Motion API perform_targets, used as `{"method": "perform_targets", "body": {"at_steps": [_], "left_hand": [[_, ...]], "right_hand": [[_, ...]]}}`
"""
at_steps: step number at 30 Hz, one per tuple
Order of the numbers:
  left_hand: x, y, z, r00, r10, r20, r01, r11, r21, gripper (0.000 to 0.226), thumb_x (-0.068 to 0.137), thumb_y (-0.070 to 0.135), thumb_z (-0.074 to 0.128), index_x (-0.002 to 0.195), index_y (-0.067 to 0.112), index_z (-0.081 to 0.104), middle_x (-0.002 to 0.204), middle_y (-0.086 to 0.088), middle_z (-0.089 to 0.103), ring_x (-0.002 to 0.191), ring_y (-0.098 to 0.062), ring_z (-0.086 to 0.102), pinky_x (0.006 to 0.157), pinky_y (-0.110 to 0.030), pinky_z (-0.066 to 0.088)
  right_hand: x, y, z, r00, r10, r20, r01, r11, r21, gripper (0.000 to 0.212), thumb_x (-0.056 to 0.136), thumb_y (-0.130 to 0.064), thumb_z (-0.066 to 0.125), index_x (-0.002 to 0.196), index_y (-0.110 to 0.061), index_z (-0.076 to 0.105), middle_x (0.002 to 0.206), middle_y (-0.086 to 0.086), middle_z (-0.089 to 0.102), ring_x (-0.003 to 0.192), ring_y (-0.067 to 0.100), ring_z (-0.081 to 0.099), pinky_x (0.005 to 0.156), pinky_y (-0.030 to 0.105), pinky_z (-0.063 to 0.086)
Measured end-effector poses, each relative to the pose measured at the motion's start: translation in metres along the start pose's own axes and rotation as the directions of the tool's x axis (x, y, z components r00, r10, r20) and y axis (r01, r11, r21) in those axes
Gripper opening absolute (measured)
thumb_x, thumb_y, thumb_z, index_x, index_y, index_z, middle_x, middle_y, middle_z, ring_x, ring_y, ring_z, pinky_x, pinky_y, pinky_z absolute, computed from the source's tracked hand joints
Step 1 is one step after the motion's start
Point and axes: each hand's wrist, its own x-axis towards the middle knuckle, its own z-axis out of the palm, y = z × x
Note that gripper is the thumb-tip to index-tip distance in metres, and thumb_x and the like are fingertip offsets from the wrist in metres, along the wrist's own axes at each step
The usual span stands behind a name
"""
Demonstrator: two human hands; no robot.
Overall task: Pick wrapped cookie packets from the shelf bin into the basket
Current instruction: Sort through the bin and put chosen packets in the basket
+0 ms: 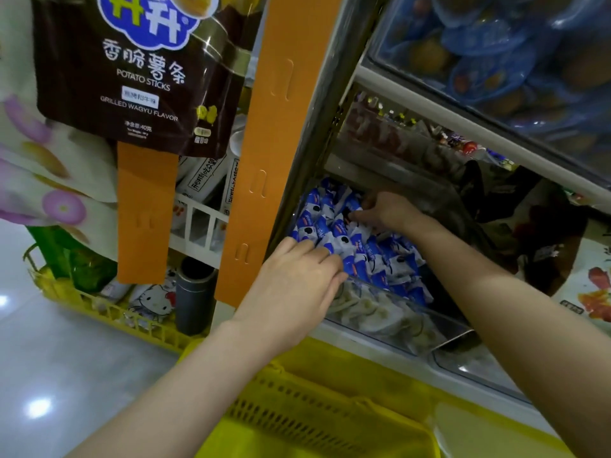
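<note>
Two bare hands reach into a clear shelf bin (429, 328) packed with blue-and-white cookie packets (373, 256), which lie heaped together across its whole width. The left hand (297, 279) lies palm down at the near left corner of the heap, its fingers (325, 256) almost straight and close together, their tips touching the top packets without closing round any. The right hand (388, 209) is deeper in, towards the back of the bin, its fingers (362, 209) curled down with the tips sunk among the packets; whether they have closed on one cannot be told. Pale wrapped items (370, 309) show through the bin's clear front, below the left hand. A yellow basket (297, 408) with a mesh wall sits directly below the forearms, in front of the shelf.

Left of the bin hangs an orange strip (277, 143), and beside it a brown potato sticks bag (132, 71). A second yellow basket (82, 302) stands on the floor at the left, holding a green bottle (89, 266) and a Hello Kitty packet (155, 300). Blue-lidded cups (496, 57) fill the shelf above.
</note>
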Motion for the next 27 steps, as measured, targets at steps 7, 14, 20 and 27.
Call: {"method": "perform_targets", "body": {"at_steps": [7, 14, 20, 27], "left_hand": [[0.000, 0.001, -0.001, 1.000, -0.006, -0.011, 0.006, 1.000, -0.029, 0.036, 0.092, 0.033, 0.032, 0.091, 0.018, 0.064, 0.084, 0.003, 0.066, 0.081, -0.016, 0.056, 0.078, -0.031, 0.037], [0.001, 0.001, 0.002, 0.999, -0.003, -0.050, 0.003, 1.000, 0.015, 0.027, 0.090, 0.029, 0.041, 0.082, 0.018, 0.065, 0.074, 0.004, 0.065, 0.072, -0.016, 0.057, 0.072, -0.031, 0.042], [0.000, -0.001, 0.004, 0.998, 0.016, -0.065, -0.016, 1.000, 0.000, 0.032, 0.091, 0.030, 0.035, 0.083, 0.018, 0.064, 0.076, 0.005, 0.064, 0.073, -0.016, 0.055, 0.073, -0.030, 0.037], [0.000, -0.001, 0.005, 0.998, 0.012, -0.061, -0.013, 1.000, -0.012, 0.035, 0.092, 0.031, 0.032, 0.085, 0.020, 0.064, 0.077, 0.006, 0.064, 0.073, -0.015, 0.054, 0.073, -0.029, 0.036]], "right_hand": [[0.014, -0.018, 0.021, 0.999, -0.014, -0.044, 0.015, 0.999, 0.035, 0.042, 0.090, -0.039, 0.056, 0.108, -0.001, 0.060, 0.095, 0.016, 0.064, 0.070, 0.019, 0.052, 0.060, 0.029, 0.039], [0.016, -0.005, 0.014, 0.996, -0.065, 0.059, 0.053, 0.983, 0.174, 0.030, 0.094, -0.028, 0.051, 0.110, -0.004, 0.059, 0.107, 0.018, 0.065, 0.075, 0.018, 0.054, 0.067, 0.029, 0.045], [0.017, -0.008, 0.023, 0.989, -0.144, 0.027, 0.143, 0.988, 0.053, 0.023, 0.094, -0.014, 0.049, 0.107, -0.001, 0.063, 0.110, 0.016, 0.065, 0.089, 0.022, 0.060, 0.072, 0.024, 0.042], [0.014, 0.016, -0.010, 0.957, -0.148, -0.250, 0.204, 0.954, 0.218, 0.025, 0.096, -0.027, 0.047, 0.113, -0.013, 0.060, 0.103, 0.005, 0.063, 0.082, 0.011, 0.057, 0.073, 0.018, 0.044]]}}
